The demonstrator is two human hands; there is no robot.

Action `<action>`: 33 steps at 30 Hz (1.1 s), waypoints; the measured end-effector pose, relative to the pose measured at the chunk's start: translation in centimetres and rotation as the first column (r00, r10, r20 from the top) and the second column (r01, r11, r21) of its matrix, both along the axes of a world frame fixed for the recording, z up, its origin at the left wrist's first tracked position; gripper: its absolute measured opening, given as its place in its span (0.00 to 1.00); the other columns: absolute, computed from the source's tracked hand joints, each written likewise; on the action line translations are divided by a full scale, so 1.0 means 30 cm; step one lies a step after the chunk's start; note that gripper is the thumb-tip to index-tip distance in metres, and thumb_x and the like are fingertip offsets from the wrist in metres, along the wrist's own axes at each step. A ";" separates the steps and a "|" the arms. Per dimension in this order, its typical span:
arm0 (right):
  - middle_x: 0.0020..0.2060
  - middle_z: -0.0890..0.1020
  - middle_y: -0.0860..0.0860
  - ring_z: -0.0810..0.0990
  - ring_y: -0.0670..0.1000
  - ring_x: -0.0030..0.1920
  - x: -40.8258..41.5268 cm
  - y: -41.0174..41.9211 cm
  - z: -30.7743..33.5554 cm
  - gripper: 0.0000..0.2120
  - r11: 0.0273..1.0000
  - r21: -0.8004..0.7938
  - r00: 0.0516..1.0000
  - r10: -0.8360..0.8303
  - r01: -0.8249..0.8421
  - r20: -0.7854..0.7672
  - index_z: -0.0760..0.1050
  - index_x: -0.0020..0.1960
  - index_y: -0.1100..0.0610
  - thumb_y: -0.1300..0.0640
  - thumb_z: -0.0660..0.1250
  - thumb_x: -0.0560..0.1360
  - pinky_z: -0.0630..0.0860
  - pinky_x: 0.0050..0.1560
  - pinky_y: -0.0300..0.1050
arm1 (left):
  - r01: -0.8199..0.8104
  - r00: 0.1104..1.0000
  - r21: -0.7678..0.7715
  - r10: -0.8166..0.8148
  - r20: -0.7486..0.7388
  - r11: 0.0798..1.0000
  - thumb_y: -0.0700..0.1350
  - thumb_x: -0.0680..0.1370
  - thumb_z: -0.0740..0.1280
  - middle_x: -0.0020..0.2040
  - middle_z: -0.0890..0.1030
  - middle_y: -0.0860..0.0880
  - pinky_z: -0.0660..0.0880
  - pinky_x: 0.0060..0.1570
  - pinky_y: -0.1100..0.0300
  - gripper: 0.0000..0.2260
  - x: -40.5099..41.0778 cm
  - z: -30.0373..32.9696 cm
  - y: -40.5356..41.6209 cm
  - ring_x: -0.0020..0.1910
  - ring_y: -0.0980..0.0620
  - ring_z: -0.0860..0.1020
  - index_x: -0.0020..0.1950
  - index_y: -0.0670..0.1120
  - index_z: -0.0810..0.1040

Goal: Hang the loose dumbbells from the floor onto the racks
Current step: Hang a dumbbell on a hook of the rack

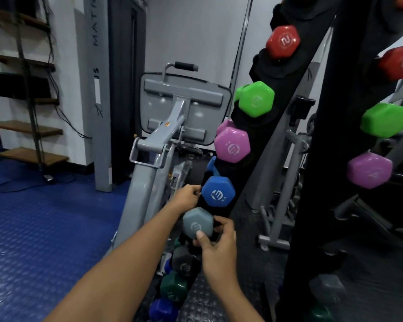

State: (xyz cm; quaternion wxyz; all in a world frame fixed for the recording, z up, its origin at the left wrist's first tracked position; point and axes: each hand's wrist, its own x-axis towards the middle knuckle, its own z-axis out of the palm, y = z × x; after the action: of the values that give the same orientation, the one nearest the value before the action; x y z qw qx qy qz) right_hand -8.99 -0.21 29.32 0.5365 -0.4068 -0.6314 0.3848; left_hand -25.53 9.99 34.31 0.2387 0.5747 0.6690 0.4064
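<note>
A black slanted dumbbell rack (286, 94) rises from lower centre to upper right. On it hang red (283, 41), green (256, 98), purple (232, 145) and blue (218, 194) dumbbells, with dark grey (184, 263), dark green (173, 287) and dark blue (163, 310) ones lower down. A light grey dumbbell (197, 223) sits at the rack just below the blue one. My right hand (215, 247) grips its near end, thumb on the hexagonal face. My left hand (186, 197) reaches behind it beside the blue dumbbell; what its fingers hold is hidden.
A second black rack (349, 135) at the right carries red, green and purple dumbbells. A grey exercise machine (172, 126) stands right behind the first rack. Blue studded floor (33, 228) spreads to the left, with wooden stairs (30, 129) and cables at the far left.
</note>
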 end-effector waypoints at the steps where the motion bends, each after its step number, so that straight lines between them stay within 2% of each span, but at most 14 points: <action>1: 0.57 0.73 0.48 0.83 0.43 0.47 0.001 0.003 -0.002 0.20 1.000 -0.004 1.000 0.004 -0.004 -0.004 0.70 0.58 0.40 0.61 0.74 0.77 0.85 0.46 0.44 | 0.028 0.999 -0.030 -0.027 0.022 0.999 0.37 0.82 0.64 0.53 0.87 0.42 0.79 0.56 0.47 0.10 0.001 0.004 0.009 0.56 0.41 0.83 0.55 0.46 0.84; 2: 0.57 0.73 0.48 0.83 0.45 0.48 0.007 0.010 -0.003 0.21 1.000 -0.017 1.000 0.017 -0.018 -0.011 0.69 0.58 0.40 0.60 0.74 0.77 0.85 0.46 0.44 | 0.047 0.996 -0.038 -0.044 0.076 0.998 0.36 0.82 0.62 0.48 0.87 0.44 0.79 0.53 0.46 0.12 -0.002 0.003 0.019 0.52 0.41 0.84 0.54 0.47 0.84; 4: 0.58 0.72 0.46 0.83 0.48 0.49 0.035 0.026 -0.010 0.22 0.999 -0.031 0.998 0.032 -0.030 0.057 0.68 0.60 0.38 0.57 0.75 0.76 0.85 0.46 0.45 | 0.086 0.989 -0.072 -0.076 0.125 0.994 0.37 0.84 0.60 0.41 0.86 0.50 0.76 0.47 0.48 0.14 -0.019 -0.006 0.018 0.45 0.44 0.81 0.61 0.45 0.84; 5: 0.58 0.72 0.46 0.83 0.48 0.48 0.054 0.034 -0.009 0.22 1.000 -0.017 0.991 0.024 -0.022 0.133 0.68 0.61 0.39 0.55 0.75 0.75 0.84 0.45 0.44 | 0.093 0.992 -0.081 -0.086 0.088 0.992 0.40 0.85 0.59 0.42 0.86 0.52 0.76 0.48 0.49 0.15 -0.029 -0.007 0.013 0.46 0.46 0.81 0.65 0.46 0.82; 8: 0.57 0.71 0.45 0.79 0.44 0.47 0.104 0.060 0.005 0.22 0.999 0.036 0.954 -0.019 0.008 0.298 0.69 0.61 0.44 0.51 0.76 0.73 0.78 0.42 0.36 | 0.082 0.994 -0.053 -0.086 -0.073 0.995 0.44 0.86 0.59 0.59 0.84 0.48 0.78 0.61 0.48 0.16 -0.023 0.003 -0.014 0.58 0.46 0.81 0.71 0.52 0.79; 10: 0.56 0.70 0.45 0.77 0.43 0.47 0.123 0.072 0.023 0.22 0.999 0.040 0.933 -0.014 0.000 0.361 0.69 0.60 0.46 0.48 0.77 0.72 0.75 0.39 0.32 | 0.046 0.982 -0.034 -0.051 -0.182 0.998 0.42 0.85 0.58 0.64 0.83 0.45 0.76 0.60 0.52 0.18 0.001 0.007 -0.039 0.60 0.44 0.80 0.73 0.51 0.77; 13: 0.55 0.70 0.46 0.76 0.43 0.46 0.135 0.078 0.050 0.22 0.999 0.052 0.894 -0.019 -0.004 0.447 0.69 0.61 0.48 0.47 0.75 0.72 0.71 0.37 0.32 | -0.003 0.968 -0.037 -0.007 -0.250 0.999 0.40 0.84 0.58 0.68 0.80 0.43 0.69 0.56 0.59 0.19 0.030 -0.002 -0.069 0.65 0.42 0.77 0.75 0.48 0.75; 15: 0.55 0.70 0.47 0.75 0.44 0.48 0.137 0.082 0.066 0.23 0.998 0.061 0.877 -0.009 -0.024 0.481 0.70 0.62 0.49 0.45 0.75 0.72 0.70 0.42 0.34 | -0.036 0.964 -0.021 0.029 -0.264 0.999 0.43 0.85 0.58 0.69 0.80 0.42 0.70 0.56 0.58 0.18 0.033 -0.006 -0.094 0.66 0.41 0.77 0.75 0.48 0.75; 19: 0.57 0.73 0.48 0.76 0.49 0.55 0.168 0.088 0.089 0.25 0.997 0.046 0.832 0.025 -0.060 0.554 0.71 0.66 0.50 0.44 0.73 0.73 0.71 0.51 0.42 | -0.125 0.964 0.031 0.128 -0.231 0.992 0.49 0.86 0.60 0.69 0.81 0.44 0.74 0.64 0.52 0.20 0.039 -0.023 -0.175 0.68 0.42 0.78 0.77 0.47 0.73; 23: 0.60 0.74 0.49 0.75 0.50 0.60 0.251 0.066 0.077 0.25 0.999 0.022 0.815 0.026 -0.047 0.579 0.71 0.68 0.51 0.43 0.72 0.75 0.71 0.55 0.43 | -0.200 0.952 0.165 0.231 -0.199 0.966 0.51 0.86 0.57 0.64 0.81 0.42 0.73 0.57 0.50 0.18 0.114 -0.061 -0.319 0.65 0.39 0.78 0.73 0.44 0.74; 25: 0.61 0.74 0.49 0.76 0.50 0.60 0.291 0.051 0.058 0.25 0.999 0.016 0.814 0.018 -0.033 0.581 0.71 0.69 0.50 0.43 0.71 0.76 0.71 0.57 0.43 | -0.291 0.937 0.226 0.324 -0.130 0.930 0.53 0.86 0.58 0.66 0.74 0.41 0.72 0.58 0.50 0.22 0.191 -0.094 -0.415 0.62 0.42 0.76 0.77 0.44 0.68; 27: 0.60 0.74 0.50 0.76 0.49 0.60 0.336 0.026 0.032 0.24 1.000 0.027 0.820 -0.005 -0.013 0.572 0.71 0.68 0.50 0.44 0.71 0.76 0.70 0.57 0.42 | -0.367 0.893 0.298 0.424 -0.153 0.881 0.54 0.84 0.62 0.65 0.68 0.43 0.74 0.55 0.49 0.25 0.295 -0.147 -0.521 0.56 0.46 0.74 0.79 0.46 0.63; 30: 0.58 0.74 0.50 0.76 0.49 0.58 0.403 0.004 -0.004 0.21 0.999 0.036 0.826 -0.026 0.006 0.564 0.72 0.67 0.51 0.46 0.70 0.77 0.70 0.56 0.41 | -0.235 0.916 0.370 0.333 -0.226 0.899 0.54 0.82 0.65 0.63 0.68 0.45 0.76 0.53 0.48 0.23 0.449 -0.245 -0.628 0.55 0.45 0.75 0.74 0.47 0.65; 33: 0.59 0.75 0.52 0.76 0.50 0.56 0.483 -0.008 -0.086 0.20 1.000 -0.015 0.808 -0.014 0.028 0.590 0.73 0.66 0.52 0.47 0.70 0.77 0.71 0.55 0.43 | -0.091 0.933 0.210 0.157 -0.323 0.973 0.55 0.83 0.64 0.64 0.67 0.46 0.75 0.47 0.54 0.22 0.570 -0.381 -0.651 0.53 0.46 0.77 0.72 0.46 0.65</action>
State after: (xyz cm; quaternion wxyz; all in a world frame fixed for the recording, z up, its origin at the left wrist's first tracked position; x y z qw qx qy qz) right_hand 5.49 -0.44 26.73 0.3138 -0.5189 -0.7577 0.2411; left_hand -8.44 -9.53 22.87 0.0378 0.6127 0.6927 0.3787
